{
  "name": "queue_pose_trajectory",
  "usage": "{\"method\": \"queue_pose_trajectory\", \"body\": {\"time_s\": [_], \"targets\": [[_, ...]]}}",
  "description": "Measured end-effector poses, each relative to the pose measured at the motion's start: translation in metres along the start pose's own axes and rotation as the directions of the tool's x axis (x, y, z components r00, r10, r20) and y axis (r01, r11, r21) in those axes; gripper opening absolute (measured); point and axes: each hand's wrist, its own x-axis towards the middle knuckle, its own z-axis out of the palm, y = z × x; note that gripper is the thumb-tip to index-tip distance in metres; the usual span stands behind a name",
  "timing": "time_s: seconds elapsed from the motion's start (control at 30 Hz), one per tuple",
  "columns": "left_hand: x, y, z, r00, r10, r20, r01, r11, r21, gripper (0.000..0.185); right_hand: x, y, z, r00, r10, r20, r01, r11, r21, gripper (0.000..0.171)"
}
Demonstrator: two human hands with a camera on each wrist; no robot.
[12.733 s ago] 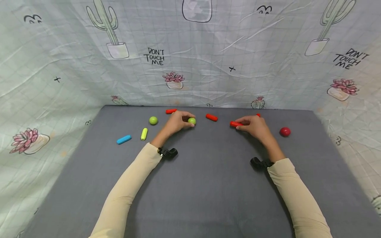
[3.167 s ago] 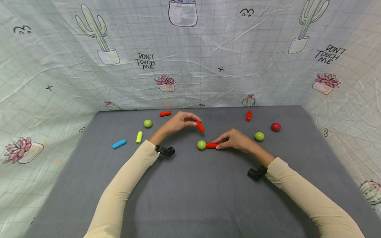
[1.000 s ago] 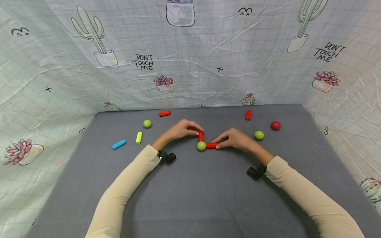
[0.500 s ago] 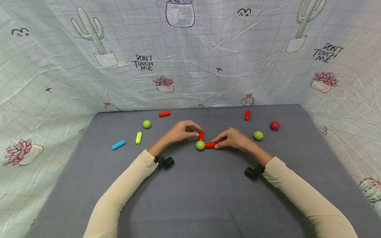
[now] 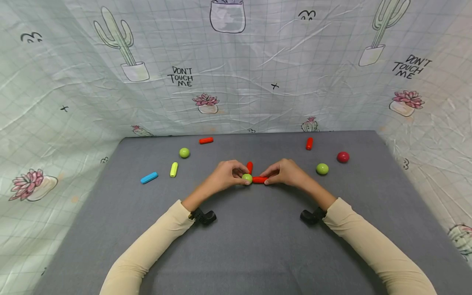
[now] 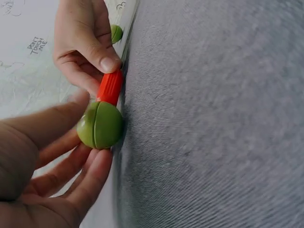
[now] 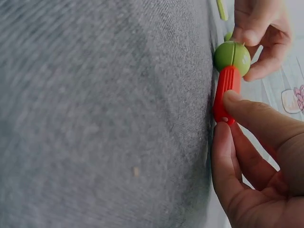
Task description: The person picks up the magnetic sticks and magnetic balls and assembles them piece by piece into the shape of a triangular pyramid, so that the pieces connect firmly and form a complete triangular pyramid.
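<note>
In the head view, my left hand (image 5: 226, 175) holds a green ball (image 5: 247, 179) between thumb and fingers at mid-table. The ball has a groove around it in the left wrist view. My right hand (image 5: 287, 173) pinches a short red ribbed rod (image 5: 259, 180), thumb on one side and fingers at its outer end. In the right wrist view, that rod's (image 7: 227, 95) inner end meets the ball (image 7: 232, 58). Just behind the ball, pointing away from me, lies a second red rod (image 5: 250, 166), clear of both hands' grip.
At the left lie a blue rod (image 5: 149, 178), a yellow rod (image 5: 174, 169), another green ball (image 5: 184, 153) and a red rod (image 5: 206, 140). Rightward are a red rod (image 5: 309, 143), a green ball (image 5: 322, 169) and a red ball (image 5: 343, 157). A printed cloth (image 5: 243, 110) hangs behind the grey table (image 5: 236, 237).
My left hand brought the second red rod down behind the ball, let go of it and moved nearer to grip the ball. My right hand keeps its pinch, shifting slightly left.
</note>
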Motion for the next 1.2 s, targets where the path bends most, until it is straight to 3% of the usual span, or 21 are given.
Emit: {"method": "queue_pose_trajectory", "body": {"time_s": [0.43,0.7,0.93,1.03,1.2], "targets": [[0.0,-0.005,0.005,0.997,0.063,-0.052,-0.062,0.998,0.019,0.033,0.003,-0.004,0.001,1.0,0.001,-0.008,-0.001,1.0,-0.016,0.023],[0.002,-0.003,0.004,0.997,0.065,-0.028,-0.063,0.995,0.078,0.036,0.006,-0.007,0.002,1.0,-0.01,-0.014,0.01,0.999,-0.032,0.022],[0.012,-0.004,0.004,0.997,0.077,-0.017,-0.075,0.991,0.112,0.038,0.008,-0.005,0.001,0.997,-0.029,-0.068,0.024,0.997,-0.072,0.024],[0.011,-0.006,0.005,0.999,0.053,-0.009,-0.052,0.996,0.066,0.041,0.009,-0.004,0.002,0.998,-0.006,-0.066,0.002,0.998,-0.06,0.024],[0.007,-0.008,0.005,0.999,-0.03,-0.036,0.027,0.996,-0.089,0.048,0.008,-0.003,0.002,0.999,0.024,-0.047,-0.026,0.999,-0.031,0.024]]}}
